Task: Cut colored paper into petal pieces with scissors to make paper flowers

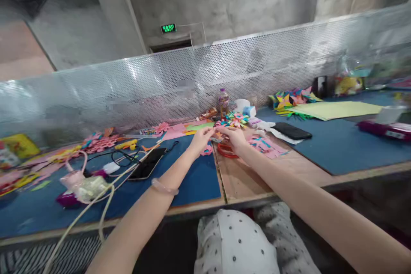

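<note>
My left hand [201, 138] and my right hand [235, 135] meet over the middle of the table [192, 180], fingers pinched around a small grey object [216, 139] that I cannot make out. A pink paper piece [207, 150] lies just under my left hand. Red-handled scissors [226, 150] lie under my right hand. A colourful folded paper flower [236, 119] sits just beyond both hands. Pink paper scraps [266, 144] lie to the right of my right hand. A clear bracelet [164, 187] circles my left wrist.
A black phone [147, 163] with cables lies left of my hands, another black phone [291, 130] to the right. A small bottle [224, 102], yellow-green sheets [337, 109], more paper flowers [290, 98] and a perforated metal screen [192, 81] stand behind.
</note>
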The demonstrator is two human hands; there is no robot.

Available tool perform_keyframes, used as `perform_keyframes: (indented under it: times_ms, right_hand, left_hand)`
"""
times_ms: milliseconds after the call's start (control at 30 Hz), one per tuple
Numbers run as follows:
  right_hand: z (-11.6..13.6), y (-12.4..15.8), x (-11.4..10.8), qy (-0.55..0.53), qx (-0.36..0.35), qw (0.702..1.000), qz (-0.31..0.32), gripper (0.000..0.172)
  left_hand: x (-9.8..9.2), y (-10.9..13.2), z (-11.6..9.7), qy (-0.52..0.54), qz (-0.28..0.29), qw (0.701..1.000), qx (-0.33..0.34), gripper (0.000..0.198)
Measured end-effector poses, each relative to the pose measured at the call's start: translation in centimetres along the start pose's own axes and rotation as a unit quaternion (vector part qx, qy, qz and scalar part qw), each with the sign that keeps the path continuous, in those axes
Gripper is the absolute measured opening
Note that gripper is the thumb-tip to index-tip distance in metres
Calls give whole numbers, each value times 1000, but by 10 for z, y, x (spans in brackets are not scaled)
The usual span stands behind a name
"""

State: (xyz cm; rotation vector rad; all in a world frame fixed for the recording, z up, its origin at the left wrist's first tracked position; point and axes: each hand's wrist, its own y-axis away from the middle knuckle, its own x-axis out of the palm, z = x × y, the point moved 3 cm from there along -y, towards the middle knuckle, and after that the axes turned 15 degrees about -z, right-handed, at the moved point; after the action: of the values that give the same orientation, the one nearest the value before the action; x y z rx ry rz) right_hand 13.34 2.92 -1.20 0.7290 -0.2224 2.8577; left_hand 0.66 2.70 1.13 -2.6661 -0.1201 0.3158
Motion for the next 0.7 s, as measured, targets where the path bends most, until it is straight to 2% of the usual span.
perform_keyframes:
  times_ms: [133,300,400,533,600,700]
  right_hand:
    - [1,-3,-2,0,9,1000,-2,18]
    - [0,-8,-5,5,-14,1000,-5,13]
    - [1,-6,-3,4,-14,1000,13,18]
    - [3,-2,0,-19,33,998,48,27]
    - [2,-3,0,-23,45,998,45,28]
    - [1,-6,-2,-5,27,999,41,32]
  left_hand:
    - [-1,0,-2,14,5,1000,-5,29]
    - [0,1,-5,28,20,999,-13,27]
    - [-1,0,-5,37,18,999,-9,29]
    - [-5,-4,-1,56,4,998,-6,30]
    - [-7,-6,1,57,-9,998,-10,30]
    - [-9,-6,2,55,-18,998,-20,29]
